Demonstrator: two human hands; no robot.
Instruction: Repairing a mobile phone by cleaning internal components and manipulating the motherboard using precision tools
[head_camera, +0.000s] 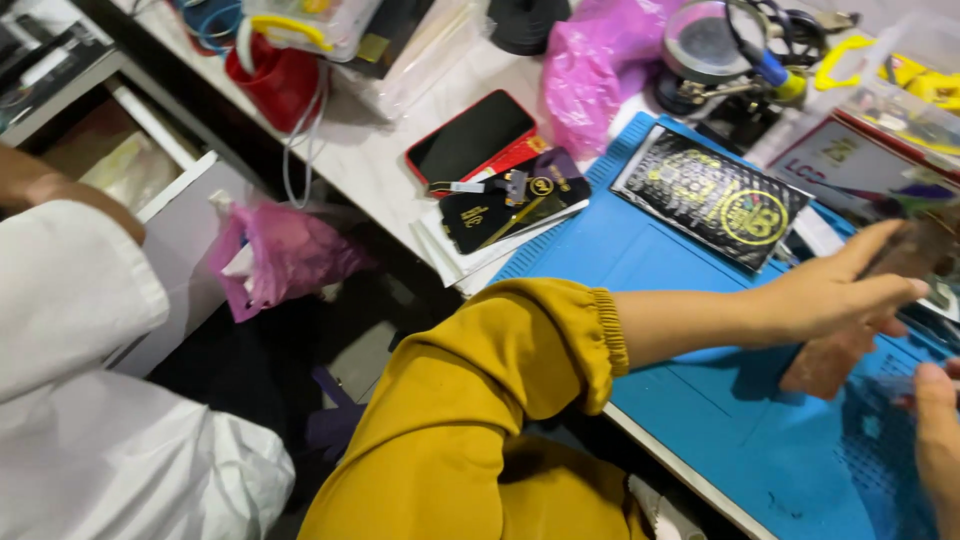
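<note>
Brownish flat piece (835, 362), blurred, possibly a phone part, over blue work mat (700, 400) at right edge of table (390, 150). Left hand (850, 295) fingers closed on its top. Right hand (935, 400) fingertips beside it, grip unclear. Black-gold packet (712, 195) further back; red phone (470, 135) beyond.

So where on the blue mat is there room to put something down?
The blue mat is bare between the black-and-gold packet and the yellow sleeve, and along its near edge below the left hand. The back of the bench, around the pink bag, is crowded.
</note>
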